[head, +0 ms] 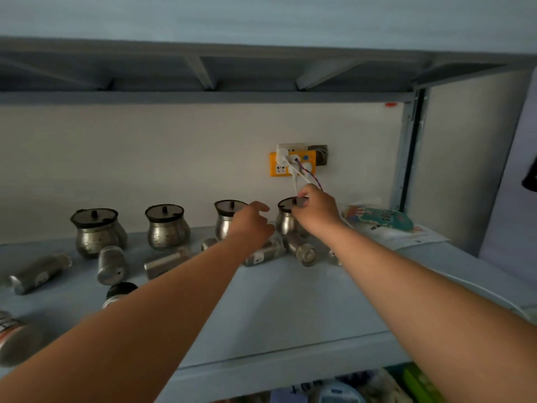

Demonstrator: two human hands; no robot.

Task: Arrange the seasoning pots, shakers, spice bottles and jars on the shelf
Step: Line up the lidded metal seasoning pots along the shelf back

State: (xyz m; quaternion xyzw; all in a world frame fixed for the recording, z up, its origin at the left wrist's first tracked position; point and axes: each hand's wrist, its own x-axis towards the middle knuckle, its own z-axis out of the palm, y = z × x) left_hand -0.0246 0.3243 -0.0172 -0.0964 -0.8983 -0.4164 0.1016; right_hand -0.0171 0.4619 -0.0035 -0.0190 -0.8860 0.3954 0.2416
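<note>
Head view looks down along both forearms to a pale blue shelf (290,301) set against a white wall. Four rounded steel seasoning pots with dark lids stand in a row along the back edge: the far-left pot (97,232), the second pot (167,226), the third pot (225,218) and the fourth pot (286,218). The right hand (315,209) reaches to the fourth pot, its fingertips pinched on the dark lid (290,202), so it is closed on that lid. The left hand (252,223) sits just in front of the third pot, covering part of its body, fingers loosely curled and partly open; whether it actually touches the pot cannot be told. Nearer the front, several steel shakers lie on their sides: one (39,271) near the left edge, one (112,264) just in front of the far-left pot, one (167,261) below the second pot, one (263,253) under the left hand, and one (302,250) under the right wrist. A black-capped bottle (120,290) lies partly hidden by the left forearm, and a blurred jar (11,333) sits at the front left corner. On the wall above the fourth pot is a yellow socket (292,164) with plugs and cables. A printed packet (383,221) lies toward the right edge of the shelf.
</note>
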